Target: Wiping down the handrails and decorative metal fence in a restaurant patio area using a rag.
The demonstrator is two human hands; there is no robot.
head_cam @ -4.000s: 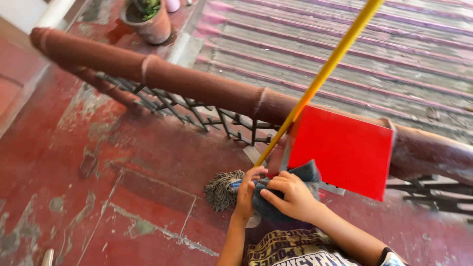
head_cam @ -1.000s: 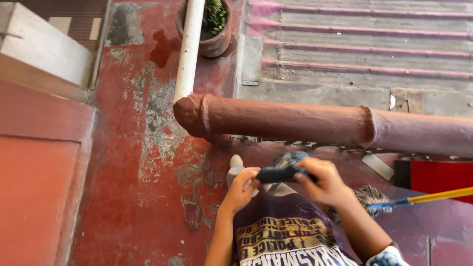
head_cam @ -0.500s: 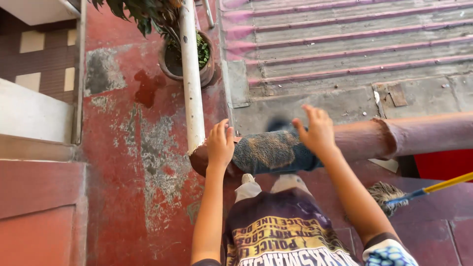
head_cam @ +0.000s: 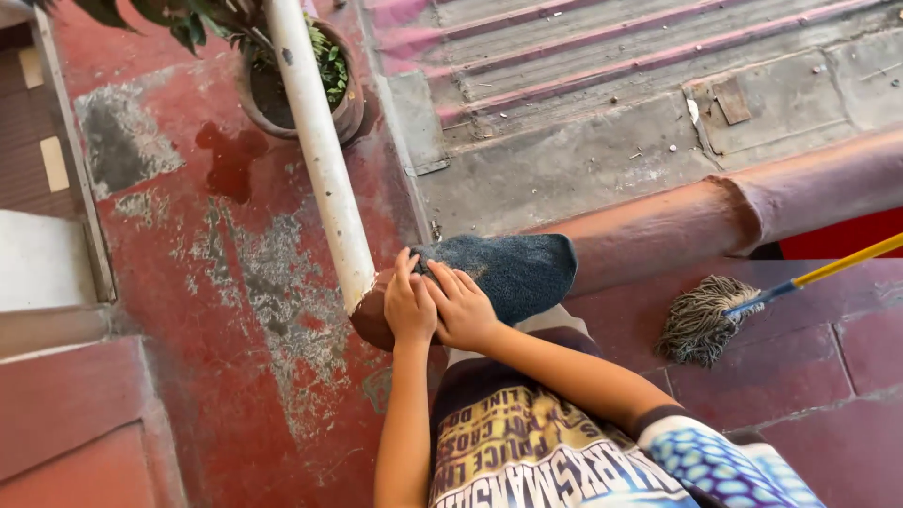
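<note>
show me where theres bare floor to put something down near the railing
Bare red floor lies left of the white pipe, below the potted plant. More lies right of the mop head. It is crowded at the railing's end, where both hands press the blue cloth.

Red railing [head_cam: 752,202] w/ rounded top carries the dark grey-blue cloth [head_cam: 513,268], draped over its end; both hands lie on the rail end, touching the cloth's edge. Worn red floor [head_cam: 235,310], grey patches + dark wet stain, bears a potted plant [head_cam: 310,80] at top & a mop head [head_cam: 701,320] at right
</note>
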